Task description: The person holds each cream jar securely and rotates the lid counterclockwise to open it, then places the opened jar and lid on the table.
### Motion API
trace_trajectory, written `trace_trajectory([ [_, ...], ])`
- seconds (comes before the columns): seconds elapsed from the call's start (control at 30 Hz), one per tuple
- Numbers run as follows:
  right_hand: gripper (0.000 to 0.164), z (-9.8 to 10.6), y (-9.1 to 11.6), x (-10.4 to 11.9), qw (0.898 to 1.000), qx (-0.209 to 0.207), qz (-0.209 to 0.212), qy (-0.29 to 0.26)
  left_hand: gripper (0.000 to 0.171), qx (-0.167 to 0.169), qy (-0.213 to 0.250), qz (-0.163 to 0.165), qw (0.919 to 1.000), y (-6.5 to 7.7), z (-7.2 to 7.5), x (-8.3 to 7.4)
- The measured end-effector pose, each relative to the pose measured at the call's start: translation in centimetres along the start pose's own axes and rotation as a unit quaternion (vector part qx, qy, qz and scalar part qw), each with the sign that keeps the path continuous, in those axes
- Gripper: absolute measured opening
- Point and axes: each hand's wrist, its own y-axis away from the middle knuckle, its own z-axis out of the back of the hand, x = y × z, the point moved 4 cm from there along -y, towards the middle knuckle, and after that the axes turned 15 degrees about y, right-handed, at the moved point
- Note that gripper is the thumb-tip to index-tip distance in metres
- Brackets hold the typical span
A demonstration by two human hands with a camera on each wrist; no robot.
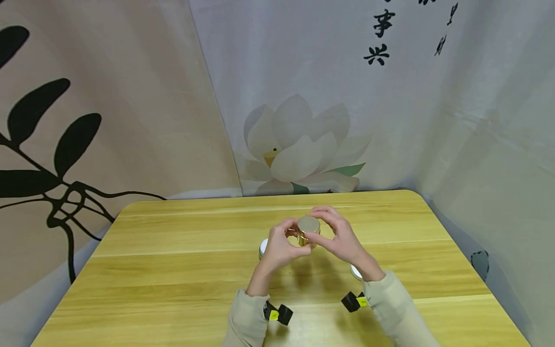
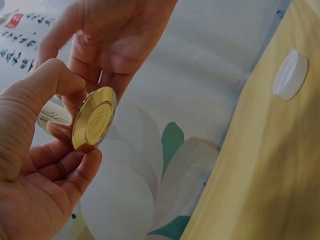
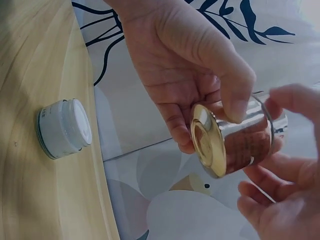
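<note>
Air lies beneath the shiny gold cylindrical container (image 1: pixel 308 225), held above the yellowish wooden table (image 1: pixel 173 270). The left hand (image 1: pixel 281 246) blocks its left side, the right hand (image 1: pixel 343 237) its right. Lower left of it stands a squat glass jar with a white top (image 3: pixel 64 129); lower right lies a round white lid (image 2: pixel 291 75). Beyond it, open wood runs to the printed cloth backdrop (image 1: pixel 303 72). On its near side, black boxy wrist cameras (image 1: pixel 284 314) narrow the passage.

Shiny gold jar (image 1: pixel 308 225), upright in midair
</note>
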Motion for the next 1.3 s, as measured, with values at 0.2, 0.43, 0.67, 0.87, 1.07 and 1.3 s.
trace_trajectory([
  [0.2, 0.046, -0.6, 0.2, -1.7, 1.000, 0.008, 0.015, 0.001, 0.038, 0.006, 0.005, -0.028, 0.9996, 0.0, 0.0, 0.2],
  [0.43, 0.037, 0.1, 0.0, 0.0, 0.999, -0.002, -0.042, -0.013, 0.039, 0.004, 0.003, -0.011, 0.9999, 0.0, -0.1, 0.0],
  [0.67, 0.042, -0.6, 0.3, -1.7, 1.000, 0.019, 0.014, -0.012, 0.038, 0.003, 0.010, -0.020, 0.9997, 0.0, 0.0, 0.4],
  [0.87, 0.049, -0.8, 0.4, -2.1, 0.999, 0.004, -0.029, -0.018, 0.038, 0.004, 0.014, -0.019, 0.9997, 0.1, 0.0, 0.4],
  [1.07, 0.035, -0.7, 0.3, -2.1, 0.999, -0.002, -0.041, -0.022, 0.038, 0.002, 0.011, -0.020, 0.9997, 0.1, 0.1, 0.4],
  [1.3, 0.044, -0.5, 0.4, -1.8, 1.000, 0.018, 0.000, -0.018, 0.039, 0.002, 0.015, -0.015, 0.9998, 0.1, 0.2, 0.4],
])
